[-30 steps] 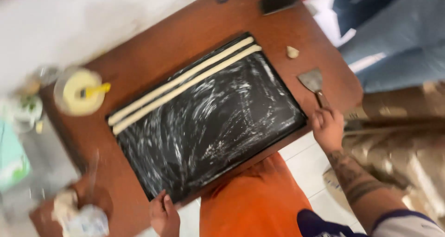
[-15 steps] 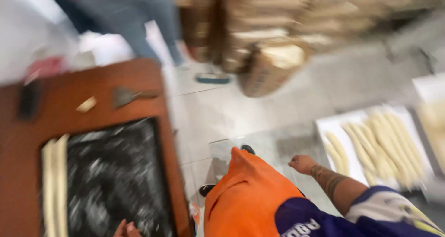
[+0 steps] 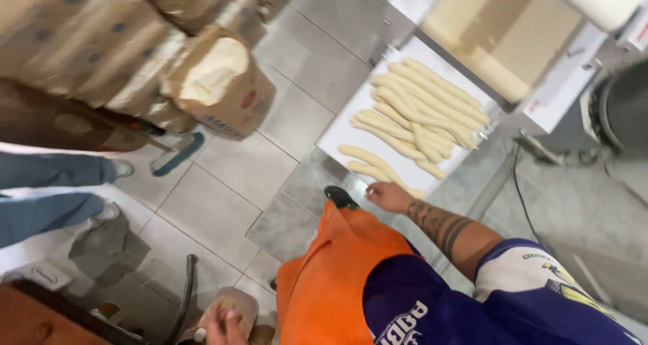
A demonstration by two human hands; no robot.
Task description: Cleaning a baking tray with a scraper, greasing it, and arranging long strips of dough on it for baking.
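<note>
Reaching toward the white tray (image 3: 351, 126), we see the right hand (image 3: 386, 196) with fingers loosely open, just touching the nearest dough stick (image 3: 378, 167) at the tray's near edge, while the left hand (image 3: 225, 325), well apart from the tray, shows its grip unclear.

The right hand (image 3: 386, 196) hangs just short of the white flat tray (image 3: 351, 130), whose near corner lies bare beside the pale long dough sticks (image 3: 418, 109) heaped across its middle and far end. Beyond the tray a beige boxy machine (image 3: 503, 38) closes that side. Grey tiled floor (image 3: 236, 163) lies open to the left, up to the open brown paper flour sack (image 3: 219, 82) and a bystander's blue-jeaned legs (image 3: 47, 190).
</note>
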